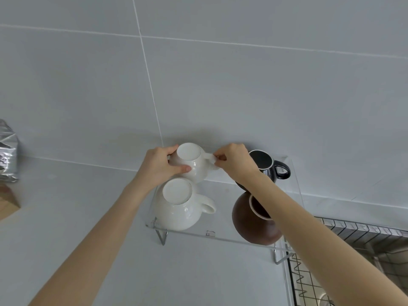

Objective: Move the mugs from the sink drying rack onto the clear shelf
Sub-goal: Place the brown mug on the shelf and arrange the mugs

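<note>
Both hands hold an upturned white mug [191, 162] at the clear shelf's [223, 237] back-left corner: left hand [162, 165] cups its body from 9 o'clock, right hand [234, 161] pinches the handle at 3 o'clock. Another white mug [180, 206] sits directly toward 6 o'clock.

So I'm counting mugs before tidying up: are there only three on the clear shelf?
No: four sit there, two white mugs, a black mug and a brown mug.

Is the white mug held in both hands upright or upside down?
Upside down: the held white mug shows its flat base upward; left hand grips the body, right hand pinches the handle.
</note>
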Available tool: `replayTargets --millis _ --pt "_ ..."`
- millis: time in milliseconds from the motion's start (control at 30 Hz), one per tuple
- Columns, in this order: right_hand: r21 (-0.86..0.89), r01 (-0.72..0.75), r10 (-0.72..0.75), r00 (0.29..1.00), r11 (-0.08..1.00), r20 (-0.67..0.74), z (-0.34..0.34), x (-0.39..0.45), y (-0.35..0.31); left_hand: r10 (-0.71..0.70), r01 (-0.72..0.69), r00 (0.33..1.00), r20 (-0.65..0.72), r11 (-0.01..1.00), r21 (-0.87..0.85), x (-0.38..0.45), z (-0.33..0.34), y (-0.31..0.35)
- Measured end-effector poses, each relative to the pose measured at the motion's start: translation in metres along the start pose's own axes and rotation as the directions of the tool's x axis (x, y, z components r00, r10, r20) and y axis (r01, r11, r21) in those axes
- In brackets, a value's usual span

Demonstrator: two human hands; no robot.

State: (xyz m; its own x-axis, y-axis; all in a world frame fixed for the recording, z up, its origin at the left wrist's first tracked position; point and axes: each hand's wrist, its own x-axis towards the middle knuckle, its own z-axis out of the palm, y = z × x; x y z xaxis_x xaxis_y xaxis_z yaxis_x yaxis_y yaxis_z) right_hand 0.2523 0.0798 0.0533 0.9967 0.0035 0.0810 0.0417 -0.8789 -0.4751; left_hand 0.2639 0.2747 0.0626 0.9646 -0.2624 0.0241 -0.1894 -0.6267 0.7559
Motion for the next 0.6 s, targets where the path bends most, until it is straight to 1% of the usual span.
replayTargets --millis 200,400,433,467,500,600 --pt "-0.012 0.012 -0.013 0.999 1.000 -0.039 0.003 -0.005 0.000 -0.003 0.004 1.000 0.014 0.999 -0.034 0.000 -0.001 0.000" --pt "-0.040 0.007 -0.008 1.000 0.999 -0.027 0.005 -0.004 0.002 0.001 0.000 1.000 0.023 0.999 -0.054 0.003 -0.002 -0.004" --pt "-0.043 0.000 0.000 1.000 0.999 -0.009 0.005 -0.005 0.001 -0.006 0.007 1.000 0.026 0.998 -0.060 0.003 -0.003 -0.004" --pt "-0.077 0.009 -0.007 1.000 0.997 0.024 0.003 -0.006 -0.001 -0.003 0.005 1.000 0.030 0.998 -0.064 0.003 -0.004 -0.004" --pt "-0.072 -0.002 0.007 0.997 0.997 0.073 0.000 -0.010 -0.004 -0.004 0.007 0.999 0.039 0.998 -0.067 0.004 -0.006 -0.003" --pt "-0.033 0.052 -0.046 0.986 0.998 0.162 -0.016 -0.037 -0.013 -0.011 0.009 0.999 0.052 0.999 0.032 0.002 -0.003 0.006"
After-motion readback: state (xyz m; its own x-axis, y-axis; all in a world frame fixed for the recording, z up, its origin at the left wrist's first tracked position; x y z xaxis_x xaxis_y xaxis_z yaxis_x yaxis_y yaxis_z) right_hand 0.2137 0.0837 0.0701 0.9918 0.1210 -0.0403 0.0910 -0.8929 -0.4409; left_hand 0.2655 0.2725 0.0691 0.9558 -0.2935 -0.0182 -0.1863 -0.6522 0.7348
